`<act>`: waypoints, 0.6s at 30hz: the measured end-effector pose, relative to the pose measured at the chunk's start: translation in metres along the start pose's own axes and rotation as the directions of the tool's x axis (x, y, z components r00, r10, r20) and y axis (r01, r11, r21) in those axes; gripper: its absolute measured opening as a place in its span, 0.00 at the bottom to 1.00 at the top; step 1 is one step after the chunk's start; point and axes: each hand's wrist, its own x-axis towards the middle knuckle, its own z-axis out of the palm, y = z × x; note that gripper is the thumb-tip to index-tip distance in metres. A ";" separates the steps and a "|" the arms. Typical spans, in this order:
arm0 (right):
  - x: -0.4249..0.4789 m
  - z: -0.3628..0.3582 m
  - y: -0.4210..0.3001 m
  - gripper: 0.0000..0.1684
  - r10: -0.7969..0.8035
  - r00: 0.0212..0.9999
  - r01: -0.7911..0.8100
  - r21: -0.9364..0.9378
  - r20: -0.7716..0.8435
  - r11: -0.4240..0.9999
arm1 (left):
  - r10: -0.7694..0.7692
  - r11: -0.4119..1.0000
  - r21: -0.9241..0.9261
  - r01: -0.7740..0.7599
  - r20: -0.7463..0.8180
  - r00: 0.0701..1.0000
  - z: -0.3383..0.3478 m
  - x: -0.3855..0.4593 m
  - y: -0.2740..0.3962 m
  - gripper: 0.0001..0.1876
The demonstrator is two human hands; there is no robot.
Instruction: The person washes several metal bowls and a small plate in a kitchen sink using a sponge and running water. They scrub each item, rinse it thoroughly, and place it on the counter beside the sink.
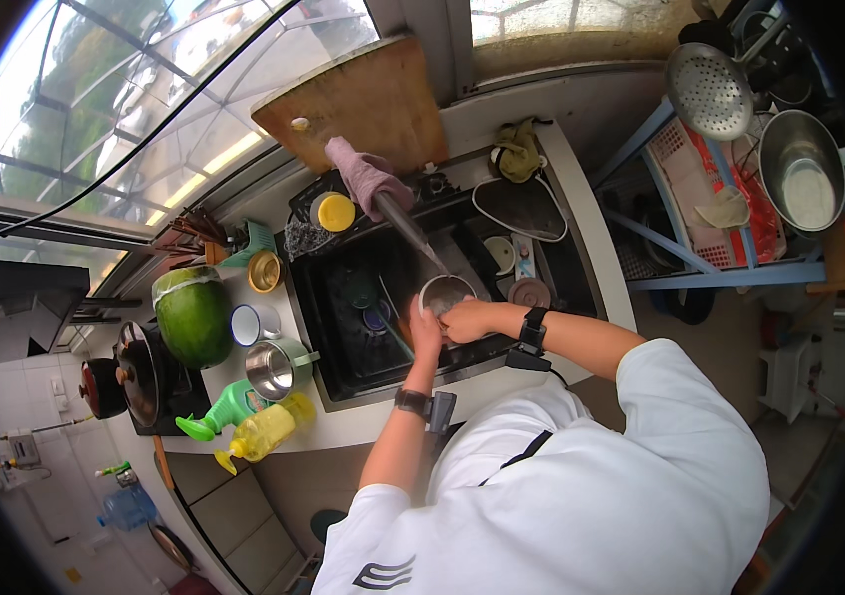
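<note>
A small round bowl [446, 285] with a pale rim is held over the black sink [340, 364], tilted under the faucet spout [409, 229]. A stream of water runs from the spout into it. My left hand [426, 333] grips the bowl's left side, with the thumb near the rim. My right hand [467, 320] is curled at the bowl's near right side, fingers reaching to its inside. Whether those fingers pinch anything is hidden. A pink cloth [370, 178] is wrapped round the faucet.
Left of the sink stand a watermelon [193, 316], an enamel mug [253, 325], a steel cup [270, 370], a green spray bottle [229, 407] and a yellow pump bottle [262, 431]. Lids [528, 293] and a mesh cover [520, 208] lie right. A wooden board [363, 100] leans behind.
</note>
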 end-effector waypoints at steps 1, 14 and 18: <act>0.004 0.012 0.006 0.27 -0.028 0.992 0.050 0.186 -0.124 0.981 | 0.006 1.000 -0.026 -0.006 0.006 1.000 -0.002 0.000 0.003 0.26; -0.038 -0.013 0.037 0.06 -0.189 0.827 -0.071 -0.431 -0.530 0.900 | -0.320 0.917 -0.138 0.375 0.309 0.896 -0.014 0.001 0.048 0.34; -0.074 -0.009 0.072 0.07 -0.101 0.612 -0.011 -0.136 -0.785 0.991 | -0.338 0.907 -0.149 0.394 0.300 0.892 -0.015 0.000 0.048 0.39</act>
